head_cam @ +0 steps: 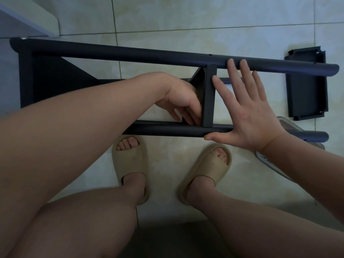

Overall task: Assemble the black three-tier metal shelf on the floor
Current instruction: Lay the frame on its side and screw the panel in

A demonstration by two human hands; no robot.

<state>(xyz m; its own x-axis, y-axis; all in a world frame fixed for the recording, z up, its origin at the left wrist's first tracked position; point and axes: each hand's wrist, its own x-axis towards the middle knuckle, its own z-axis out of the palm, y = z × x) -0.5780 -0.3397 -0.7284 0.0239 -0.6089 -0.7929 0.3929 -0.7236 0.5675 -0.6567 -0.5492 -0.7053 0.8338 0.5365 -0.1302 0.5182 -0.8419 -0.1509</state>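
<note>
On the pale tiled floor [186,19]: black three-tier metal shelf frame [55,77], lying on its side just beyond the person's feet.
Upper rail: long black round metal tube [149,54], running left to right, with small holes along it.
Lower rail: matching black round tube [167,130], nearest the feet.
Middle tier: black flat metal panel [209,94], standing on edge between the two rails and touching both.
Left hand [178,97]: reaches into the frame on the left side of the middle tier; fingers [191,112] bent downward against the panel just above the lower rail; whether they pinch anything cannot be told.
Right hand [249,112]: released and flat, fingers [231,71] spread, tips on the upper rail, thumb along the lower rail, index finger beside the panel's right face.
Loose tier: black rectangular metal tray with notched corners [307,84], flat on the floor beyond the rails' right ends.
Footwear: beige foam slide sandals [130,164], toes towards the lower rail.
Right edge: clear plastic item [290,127], partly under the right wrist, kind unclear.
Upper left: white furniture edge [37,17].
</note>
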